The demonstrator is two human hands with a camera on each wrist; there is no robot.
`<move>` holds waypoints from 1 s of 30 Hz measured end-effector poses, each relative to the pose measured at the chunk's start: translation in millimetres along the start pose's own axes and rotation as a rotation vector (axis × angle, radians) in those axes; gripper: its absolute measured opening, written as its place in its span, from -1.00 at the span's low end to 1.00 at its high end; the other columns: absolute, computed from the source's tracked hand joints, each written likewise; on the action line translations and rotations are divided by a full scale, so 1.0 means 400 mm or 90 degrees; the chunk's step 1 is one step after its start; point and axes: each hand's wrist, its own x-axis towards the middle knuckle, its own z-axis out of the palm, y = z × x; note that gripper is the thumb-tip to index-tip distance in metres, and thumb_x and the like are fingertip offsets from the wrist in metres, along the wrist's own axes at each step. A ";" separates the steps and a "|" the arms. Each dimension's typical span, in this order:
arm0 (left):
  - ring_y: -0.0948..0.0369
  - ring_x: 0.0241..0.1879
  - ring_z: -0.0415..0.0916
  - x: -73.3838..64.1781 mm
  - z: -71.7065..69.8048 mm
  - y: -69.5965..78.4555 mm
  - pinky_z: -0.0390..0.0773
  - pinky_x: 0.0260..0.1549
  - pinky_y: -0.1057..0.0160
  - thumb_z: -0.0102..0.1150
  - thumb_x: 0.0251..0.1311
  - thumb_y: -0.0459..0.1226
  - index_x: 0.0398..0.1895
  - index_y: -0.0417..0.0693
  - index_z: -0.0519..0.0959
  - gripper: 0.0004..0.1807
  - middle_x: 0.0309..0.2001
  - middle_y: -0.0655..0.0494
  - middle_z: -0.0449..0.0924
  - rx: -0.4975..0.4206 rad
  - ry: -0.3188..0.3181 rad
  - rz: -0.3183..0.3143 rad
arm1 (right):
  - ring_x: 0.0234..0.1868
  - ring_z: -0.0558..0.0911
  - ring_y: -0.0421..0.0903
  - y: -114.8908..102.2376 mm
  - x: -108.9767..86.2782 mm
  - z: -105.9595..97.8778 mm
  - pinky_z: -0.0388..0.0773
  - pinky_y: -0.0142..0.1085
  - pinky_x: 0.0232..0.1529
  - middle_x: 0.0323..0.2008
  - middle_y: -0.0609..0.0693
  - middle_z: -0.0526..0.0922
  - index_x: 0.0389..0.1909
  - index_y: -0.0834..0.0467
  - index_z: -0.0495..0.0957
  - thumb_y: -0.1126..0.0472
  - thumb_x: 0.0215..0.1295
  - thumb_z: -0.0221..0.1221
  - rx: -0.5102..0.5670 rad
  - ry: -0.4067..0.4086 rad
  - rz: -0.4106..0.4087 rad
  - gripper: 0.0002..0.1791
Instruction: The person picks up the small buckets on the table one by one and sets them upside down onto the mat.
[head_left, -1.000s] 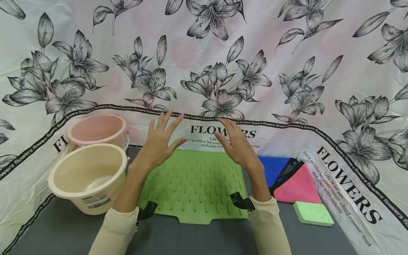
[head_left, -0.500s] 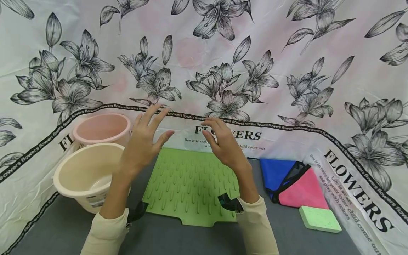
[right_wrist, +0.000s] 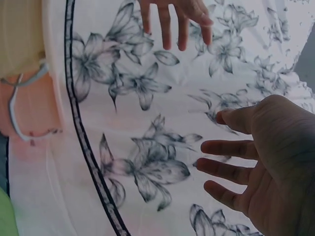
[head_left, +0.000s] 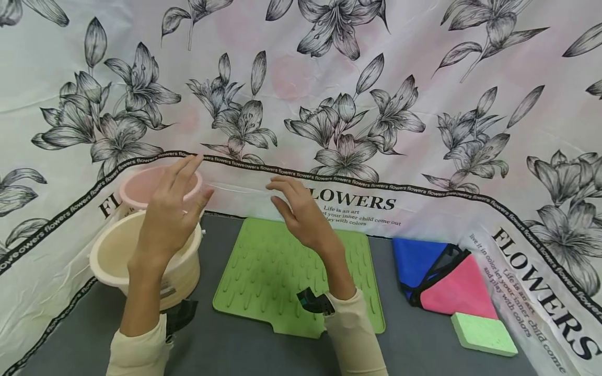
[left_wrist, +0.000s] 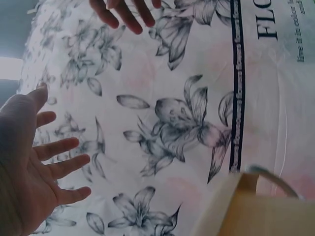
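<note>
My left hand is raised with its fingers extended and holds nothing. In the head view it covers part of a cream bucket and of a pink bucket behind it. My right hand hovers above the far part of a green ridged mat, fingers loosely bent and nothing between them. Both palms face each other, apart. The left wrist view catches the cream bucket's rim low at the right. Handles of the buckets show at the left of the right wrist view, by the pink bucket.
A folded blue and pink fabric item with black trim lies right of the mat. In front of it is a light green sponge. A flower-printed sheet hangs behind the grey table and along its sides.
Both hands have moved left, the left one from beside the buckets to in front of them. The head view has turned slightly, shifting the mat, buckets, fabric and sponge rightward in the picture.
</note>
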 end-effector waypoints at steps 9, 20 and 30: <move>-0.19 0.45 0.36 -0.047 -0.059 -0.057 0.32 0.44 -0.29 0.22 0.48 -0.09 0.54 0.03 0.39 -0.39 0.43 -0.19 0.46 0.031 0.036 -0.052 | 0.43 0.50 0.10 -0.052 0.033 0.123 0.44 -0.09 0.50 0.36 0.17 0.53 0.29 0.21 0.51 0.25 0.59 0.11 0.037 -0.020 -0.064 -0.66; -0.47 0.38 0.30 -0.084 -0.162 -0.155 0.30 0.27 -0.54 0.06 0.56 0.01 0.58 -0.03 0.31 -0.36 0.43 -0.41 0.35 0.117 -0.041 -0.188 | 0.38 0.56 0.01 -0.094 0.037 0.190 0.49 -0.15 0.45 0.31 0.09 0.57 0.27 0.17 0.54 0.21 0.54 0.20 -0.012 -0.037 -0.107 -0.64; -0.56 0.34 0.20 -0.121 -0.225 -0.212 0.27 0.21 -0.61 -0.14 0.61 0.11 0.60 -0.30 0.15 -0.21 0.40 -0.65 0.22 0.201 -0.223 -0.311 | 0.30 0.64 -0.06 -0.127 0.039 0.229 0.55 -0.28 0.38 0.25 0.04 0.65 0.22 0.14 0.59 0.22 0.48 0.27 -0.037 -0.076 -0.172 -0.65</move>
